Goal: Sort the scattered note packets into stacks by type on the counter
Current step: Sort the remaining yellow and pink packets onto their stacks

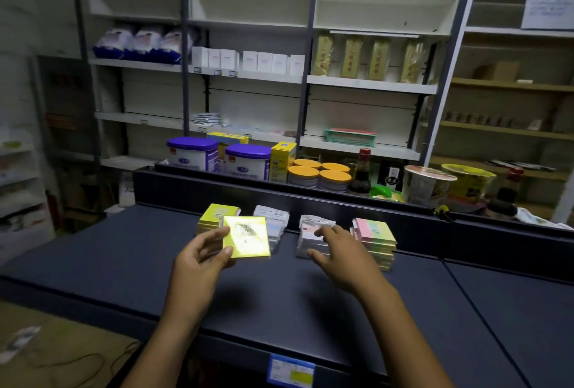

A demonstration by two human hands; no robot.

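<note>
On the dark matte surface (124,247), four stacks line the back ledge. The left hand (198,263) pinches a glossy yellow square note packet (247,241) above the yellow stack (214,216); square its edges before letting go. The right hand's (341,257) grip, fingers loosely spread, steadies the clear-wrapped white stack (310,237).

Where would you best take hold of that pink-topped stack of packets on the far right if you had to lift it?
Grip the pink-topped stack by its two long side faces, low down, coming from the front. It is tall with layered loose packets, so a pinch at the top would probably lift only a few. The silver stack under the right hand crowds its left side.
</note>
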